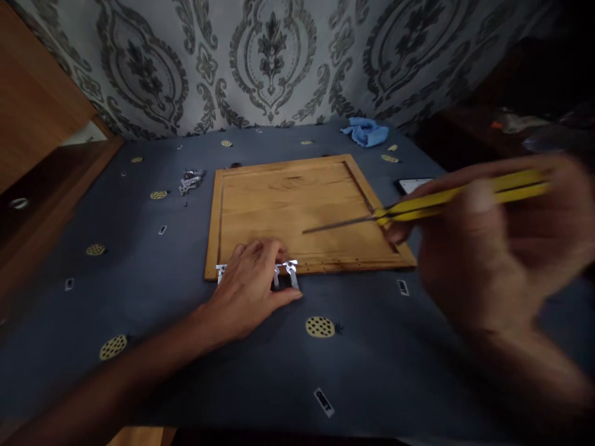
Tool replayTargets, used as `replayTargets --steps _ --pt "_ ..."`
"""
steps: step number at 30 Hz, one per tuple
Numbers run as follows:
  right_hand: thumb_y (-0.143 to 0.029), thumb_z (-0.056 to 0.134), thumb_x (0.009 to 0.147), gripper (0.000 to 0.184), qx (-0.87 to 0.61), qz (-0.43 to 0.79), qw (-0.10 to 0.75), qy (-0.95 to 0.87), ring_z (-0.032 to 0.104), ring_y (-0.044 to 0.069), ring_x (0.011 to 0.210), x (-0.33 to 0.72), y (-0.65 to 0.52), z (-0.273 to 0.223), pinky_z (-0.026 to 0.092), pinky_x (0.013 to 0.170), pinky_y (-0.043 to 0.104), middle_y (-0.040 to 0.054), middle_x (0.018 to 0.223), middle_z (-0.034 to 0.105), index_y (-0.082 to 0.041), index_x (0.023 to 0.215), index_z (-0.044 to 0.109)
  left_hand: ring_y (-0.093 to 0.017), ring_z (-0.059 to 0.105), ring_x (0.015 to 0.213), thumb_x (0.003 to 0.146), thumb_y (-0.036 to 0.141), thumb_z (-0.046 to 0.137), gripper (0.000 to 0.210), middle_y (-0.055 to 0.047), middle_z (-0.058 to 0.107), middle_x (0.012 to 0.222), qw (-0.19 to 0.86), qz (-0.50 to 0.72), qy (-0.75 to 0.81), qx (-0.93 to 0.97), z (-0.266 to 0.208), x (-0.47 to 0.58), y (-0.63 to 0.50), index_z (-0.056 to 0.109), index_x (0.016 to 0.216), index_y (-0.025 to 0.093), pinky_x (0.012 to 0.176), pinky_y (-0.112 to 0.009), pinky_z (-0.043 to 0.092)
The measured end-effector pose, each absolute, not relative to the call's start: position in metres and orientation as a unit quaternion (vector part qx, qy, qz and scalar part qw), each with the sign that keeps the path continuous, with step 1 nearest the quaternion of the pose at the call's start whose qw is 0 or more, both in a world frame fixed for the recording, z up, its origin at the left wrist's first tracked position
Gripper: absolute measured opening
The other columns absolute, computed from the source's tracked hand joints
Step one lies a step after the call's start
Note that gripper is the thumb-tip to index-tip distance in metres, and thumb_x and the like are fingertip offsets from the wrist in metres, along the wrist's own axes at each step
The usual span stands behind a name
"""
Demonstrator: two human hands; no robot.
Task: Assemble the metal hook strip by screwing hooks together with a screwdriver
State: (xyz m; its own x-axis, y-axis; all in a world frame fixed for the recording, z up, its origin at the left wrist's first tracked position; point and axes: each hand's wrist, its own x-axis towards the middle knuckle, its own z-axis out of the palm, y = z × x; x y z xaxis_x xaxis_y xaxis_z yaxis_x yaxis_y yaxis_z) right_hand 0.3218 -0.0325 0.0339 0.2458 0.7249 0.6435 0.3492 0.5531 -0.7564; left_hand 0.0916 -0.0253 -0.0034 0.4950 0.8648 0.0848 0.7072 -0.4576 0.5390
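A framed wooden panel (288, 198), perhaps a small cabinet door, lies flat on the cloth-covered table. Along its near edge sits a silver metal bracket (292, 272) with legs jutting over the edge. My left hand (246, 282) is closed over this bracket, fingers on the panel side and thumb in front, hiding its middle part. On the right, my right hand (497, 248), blurred, grips a screwdriver (427, 203) by its yellow handle. The screwdriver's thin shaft points left above the panel, its tip apart from the bracket. Small dark holes run along the panel's near edge.
Loose metal fittings (190, 179) lie left of the panel. A blue cloth (365, 132) is crumpled at the back, and a phone-like device (413, 185) lies partly behind my right hand. Wooden furniture (41, 93) stands at left; a patterned curtain (274, 62) hangs behind.
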Motion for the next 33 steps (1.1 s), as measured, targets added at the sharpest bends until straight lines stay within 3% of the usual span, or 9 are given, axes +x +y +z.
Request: replayTargets --steps 4,14,21,26,33 --pt "-0.030 0.072 0.092 0.006 -0.445 0.163 0.606 -0.640 0.068 0.014 0.057 0.307 -0.041 0.023 0.056 0.050 0.031 0.0009 0.084 0.067 -0.024 0.093 0.068 -0.028 0.066 0.104 0.077 0.030 0.088 0.049 -0.004 0.072 0.112 0.225 0.176 0.466 0.837 -0.003 0.092 -0.024 0.053 0.110 0.023 0.091 -0.043 0.048" --pt "-0.031 0.070 0.094 0.008 -0.462 0.181 0.547 -0.674 0.069 0.009 0.057 0.312 -0.039 0.021 0.056 0.053 0.021 -0.0019 0.085 0.064 -0.024 0.093 0.066 -0.028 0.066 0.103 0.076 0.031 0.089 0.048 -0.004 0.072 0.109 0.226 0.171 0.473 0.834 -0.001 0.094 -0.025 0.053 0.109 0.023 0.090 -0.043 0.048" --pt "-0.031 0.069 0.093 0.008 -0.474 0.164 0.500 -0.706 0.066 0.014 0.070 0.314 -0.038 0.016 0.053 0.059 0.027 0.0000 0.085 0.065 -0.025 0.094 0.064 -0.029 0.066 0.104 0.076 0.028 0.088 0.047 -0.005 0.071 0.109 0.222 0.167 0.475 0.835 0.000 0.094 -0.025 0.053 0.108 0.023 0.090 -0.043 0.048" --pt "-0.033 0.066 0.095 0.006 -0.463 0.123 0.482 -0.734 0.064 0.016 0.067 0.313 -0.038 0.020 0.051 0.058 0.031 -0.0003 0.084 0.065 -0.028 0.095 0.063 -0.029 0.066 0.103 0.078 0.031 0.088 0.048 -0.004 0.072 0.108 0.223 0.165 0.474 0.836 0.000 0.094 -0.024 0.053 0.108 0.023 0.090 -0.043 0.048" --pt "-0.033 0.068 0.094 0.006 -0.442 0.116 0.457 -0.763 0.071 0.019 0.077 0.310 -0.042 0.028 0.054 0.064 0.032 0.0000 0.090 0.075 -0.030 0.100 0.069 -0.028 0.065 0.100 0.078 0.033 0.087 0.047 -0.004 0.070 0.108 0.218 0.162 0.479 0.835 0.001 0.095 -0.026 0.053 0.108 0.023 0.088 -0.042 0.047"
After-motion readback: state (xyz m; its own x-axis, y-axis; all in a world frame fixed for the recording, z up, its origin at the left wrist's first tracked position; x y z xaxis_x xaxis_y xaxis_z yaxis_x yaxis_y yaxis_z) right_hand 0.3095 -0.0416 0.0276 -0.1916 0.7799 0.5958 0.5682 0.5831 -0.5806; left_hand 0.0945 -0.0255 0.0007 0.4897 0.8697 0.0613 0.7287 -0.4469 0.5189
